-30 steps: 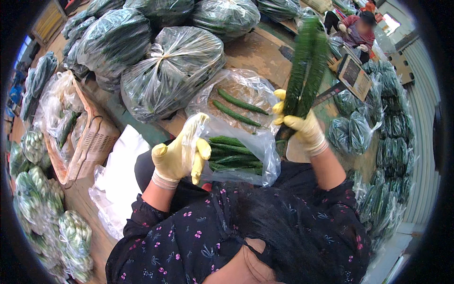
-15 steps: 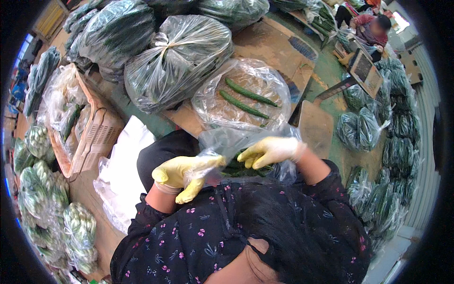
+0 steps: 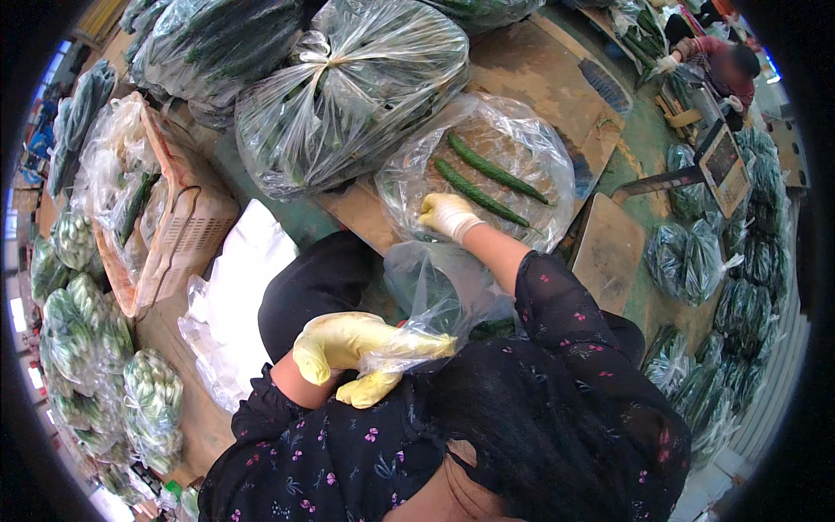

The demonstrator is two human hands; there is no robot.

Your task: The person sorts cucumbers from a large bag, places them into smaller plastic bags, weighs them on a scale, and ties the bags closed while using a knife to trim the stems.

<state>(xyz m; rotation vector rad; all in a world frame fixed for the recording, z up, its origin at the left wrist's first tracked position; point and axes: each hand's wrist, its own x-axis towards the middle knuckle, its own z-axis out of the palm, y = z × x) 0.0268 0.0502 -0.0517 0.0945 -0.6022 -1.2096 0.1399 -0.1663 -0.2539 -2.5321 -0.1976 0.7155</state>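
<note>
My left hand (image 3: 352, 352), in a yellow glove, pinches the edge of a clear plastic bag (image 3: 444, 283) over my lap. Low in that bag, partly hidden by my right arm, shows a dark green cucumber (image 3: 493, 329). Stretched forward, my gloved right hand (image 3: 448, 216) has its fingers curled in at the near edge of an opened, wide plastic bag (image 3: 396, 178). Whether anything is within those fingers is hidden. Two long cucumbers, a far one (image 3: 496, 168) and a near one (image 3: 478, 193), lie side by side in the wide bag, just beyond my right hand.
Large tied bags of cucumbers (image 3: 348, 96) stand ahead. A plastic crate (image 3: 187, 226) with bags and white sheeting (image 3: 248, 278) are at left, beside bagged vegetables (image 3: 78, 339). At right stand a scale (image 3: 722, 170) and more bagged cucumbers (image 3: 687, 261). A person (image 3: 726, 70) sits far right.
My right hand has left the lap bag and reached forward to the wide bag's near edge. My left hand has shifted slightly right and nearer, still holding the lap bag.
</note>
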